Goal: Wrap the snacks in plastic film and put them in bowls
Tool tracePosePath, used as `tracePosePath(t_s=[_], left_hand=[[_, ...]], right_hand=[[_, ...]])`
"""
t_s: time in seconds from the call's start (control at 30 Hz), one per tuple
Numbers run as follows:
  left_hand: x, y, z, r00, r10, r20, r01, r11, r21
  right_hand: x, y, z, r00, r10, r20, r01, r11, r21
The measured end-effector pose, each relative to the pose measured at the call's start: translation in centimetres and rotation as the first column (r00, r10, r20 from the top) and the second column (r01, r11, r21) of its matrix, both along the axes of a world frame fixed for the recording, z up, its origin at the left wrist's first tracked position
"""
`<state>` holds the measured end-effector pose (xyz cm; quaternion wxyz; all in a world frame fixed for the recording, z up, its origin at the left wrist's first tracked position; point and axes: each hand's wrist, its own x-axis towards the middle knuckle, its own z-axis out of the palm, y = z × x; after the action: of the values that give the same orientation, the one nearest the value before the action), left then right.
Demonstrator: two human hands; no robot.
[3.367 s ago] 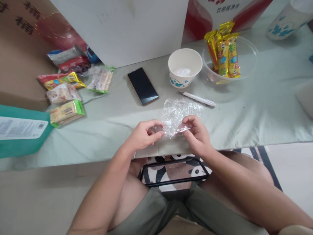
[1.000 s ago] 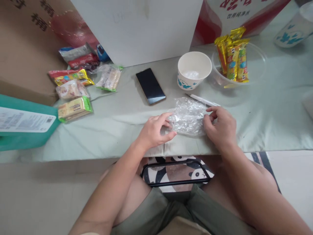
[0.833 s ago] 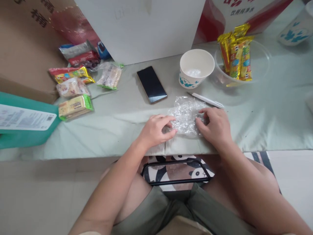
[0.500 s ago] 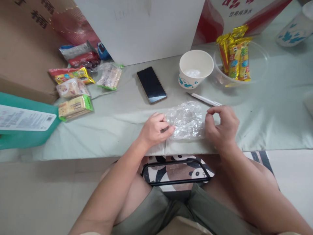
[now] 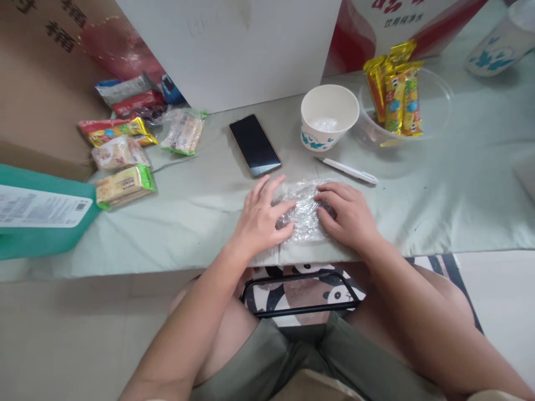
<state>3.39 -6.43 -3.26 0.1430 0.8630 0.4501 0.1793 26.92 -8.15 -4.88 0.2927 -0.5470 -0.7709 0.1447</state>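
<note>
Hands point(image 5: 256, 221) rest apart, fingers spread, on clear wrap point(image 5: 306, 218); a cup point(image 5: 320, 143) holds plastic point(image 5: 325, 124), a bowl point(image 5: 437, 125) yellow packets point(image 5: 394, 103).

The film point(image 5: 306, 214) is colourless; the near cup point(image 5: 330, 135) white with teal leaves.

On my remote feed I note grey-green shorts point(image 5: 371, 356), a beige garment point(image 5: 311, 386), a pale sleeve edge point(image 5: 489, 395) at the right arm point(image 5: 434, 323); both forearms point(image 5: 200, 317) bare.

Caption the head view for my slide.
Left hand and right hand on crinkled clear film, phone and paper cup beyond.
</note>
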Motion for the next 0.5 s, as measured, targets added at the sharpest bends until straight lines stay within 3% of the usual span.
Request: tracePosePath(t_s=[0.13, 0.23, 0.33, 0.5], left_hand=[[-0.1, -0.1, -0.1, 0.988, 0.145, 0.053, -0.145, 0.989, 0.005], [0.0, -0.3, 0.2, 0.996, -0.002, 0.084, -0.001, 0.999, 0.034], [0.2, -0.7, 0.5, 0.98, -0.197, 0.01, 0.197, 0.98, -0.028], [0.3, -1.3, 0.8, 0.974, -0.219, -0.055, 0.215, 0.974, -0.072]], right_hand=[[-0.1, 0.1, 0.1, 1.0, -0.011, 0.007, 0.011, 1.0, -0.007], [-0.2, 0.1, 0.0, 1.0, -0.01, 0.014, 0.01, 1.0, -0.004], [-0.2, 0.2, 0.0, 1.0, -0.013, 0.012, 0.013, 1.0, 0.007], [0.2, 0.5, 0.3, 0.998, -0.021, -0.066, 0.024, 0.999, 0.041]])
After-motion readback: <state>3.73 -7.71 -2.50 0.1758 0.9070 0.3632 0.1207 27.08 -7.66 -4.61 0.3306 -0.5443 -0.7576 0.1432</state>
